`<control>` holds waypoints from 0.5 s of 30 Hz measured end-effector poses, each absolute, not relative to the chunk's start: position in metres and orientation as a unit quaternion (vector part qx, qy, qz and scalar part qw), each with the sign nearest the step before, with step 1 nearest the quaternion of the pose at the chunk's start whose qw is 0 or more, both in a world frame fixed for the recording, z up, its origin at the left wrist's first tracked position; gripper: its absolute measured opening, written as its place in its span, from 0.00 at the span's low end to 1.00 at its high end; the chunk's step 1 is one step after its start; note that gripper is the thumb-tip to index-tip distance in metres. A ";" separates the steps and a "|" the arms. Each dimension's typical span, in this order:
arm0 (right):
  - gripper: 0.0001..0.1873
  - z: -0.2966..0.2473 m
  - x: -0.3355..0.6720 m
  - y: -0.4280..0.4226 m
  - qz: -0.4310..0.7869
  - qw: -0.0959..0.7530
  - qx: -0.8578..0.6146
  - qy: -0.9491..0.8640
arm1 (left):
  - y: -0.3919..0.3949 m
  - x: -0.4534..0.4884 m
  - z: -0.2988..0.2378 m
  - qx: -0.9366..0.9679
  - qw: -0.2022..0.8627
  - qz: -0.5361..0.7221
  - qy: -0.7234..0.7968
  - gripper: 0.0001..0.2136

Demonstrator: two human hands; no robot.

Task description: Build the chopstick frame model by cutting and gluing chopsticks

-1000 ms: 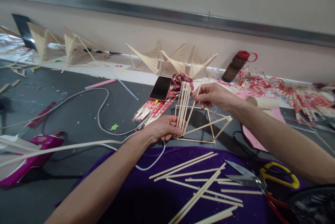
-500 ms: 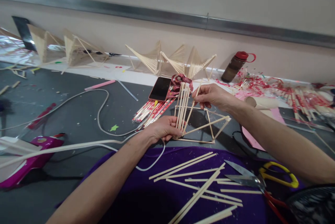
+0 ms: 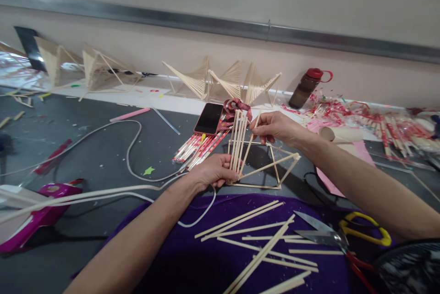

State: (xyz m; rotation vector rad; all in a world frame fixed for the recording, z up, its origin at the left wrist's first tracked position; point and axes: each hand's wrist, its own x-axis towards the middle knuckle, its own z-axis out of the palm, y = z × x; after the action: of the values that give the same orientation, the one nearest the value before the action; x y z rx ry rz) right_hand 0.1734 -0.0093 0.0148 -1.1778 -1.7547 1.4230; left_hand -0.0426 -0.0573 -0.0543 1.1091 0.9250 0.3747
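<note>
A small frame of wooden sticks (image 3: 277,171) stands on the dark table, with a row of near-upright sticks (image 3: 238,142) on its left side. My left hand (image 3: 220,170) is closed around the lower end of that row, thumb pressed at the bottom corner. Between the thumb and fingers of my right hand (image 3: 271,127) is the upper part of one wooden stick (image 3: 246,151). It leans to the right of the row, its lower end by my left thumb. Loose wooden sticks (image 3: 256,225) lie on a purple cloth (image 3: 172,248) in front of me.
Open scissors (image 3: 335,235) lie on the cloth at right. A phone (image 3: 208,119) and wrapped chopsticks (image 3: 209,147) sit behind my left hand. Finished stick models (image 3: 225,83) and a bottle (image 3: 305,87) stand along the wall. A white cable (image 3: 129,152) and a pink-and-white device (image 3: 51,202) are at left.
The stick in my right hand has shifted very slightly toward the row. My left hand keeps its hold on the frame. The whole view has moved a little.
</note>
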 end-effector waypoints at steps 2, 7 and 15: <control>0.03 0.013 0.173 -0.008 0.537 0.296 -0.446 -0.653 | -0.057 -0.043 -0.054 0.506 0.731 0.168 0.426 0.21; 0.04 0.012 0.171 -0.008 0.557 0.306 -0.457 -0.622 | -0.057 -0.044 -0.052 0.517 0.717 0.159 0.439 0.21; 0.08 0.005 0.170 -0.005 0.583 0.324 -0.455 -0.589 | -0.057 -0.045 -0.049 0.533 0.708 0.149 0.438 0.19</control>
State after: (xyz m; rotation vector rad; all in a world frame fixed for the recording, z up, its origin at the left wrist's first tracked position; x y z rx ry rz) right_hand 0.1699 -0.0054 0.0051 -1.1950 -1.5462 1.5307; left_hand -0.0454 -0.0565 -0.0489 1.1841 0.9734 0.3305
